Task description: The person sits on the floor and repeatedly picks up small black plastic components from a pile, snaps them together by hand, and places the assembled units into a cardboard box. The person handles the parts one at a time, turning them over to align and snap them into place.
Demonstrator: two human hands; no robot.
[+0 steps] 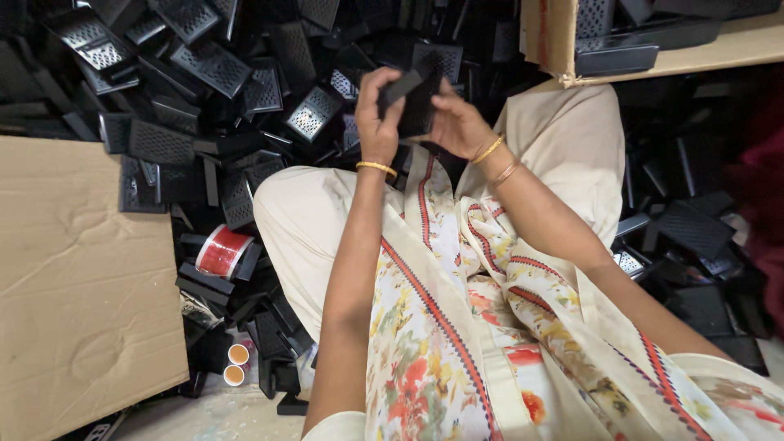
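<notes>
Head view of a seated person in a cream floral garment, both hands raised above the lap. The left hand (pixel 377 114) and the right hand (pixel 456 122) meet on 1 black rectangular plastic housing part (pixel 411 100); the left grip pinches its upper left end between thumb and fingers, while the right grip closes around its right side, fingers curled behind it. A gold bangle (pixel 376 167) circles the left wrist, just below the held part. Behind and to the left of the held part spreads a heap of black perforated plastic housings (pixel 204 65), many lying with their grille faces up. Well to the lower left of the held part, a roll of red adhesive tape (pixel 220 251) rests among more black pieces, and farther down in the same direction 2 small orange-capped cylinders (pixel 237 364) stand side by side on the floor. A flat brown cardboard sheet (pixel 73 286) covers the area far left of the held part. To its upper right, a brown cardboard box (pixel 555 41) holds more black housings. To the right of the held part, beyond the knee, lie further black parts in shadow.
</notes>
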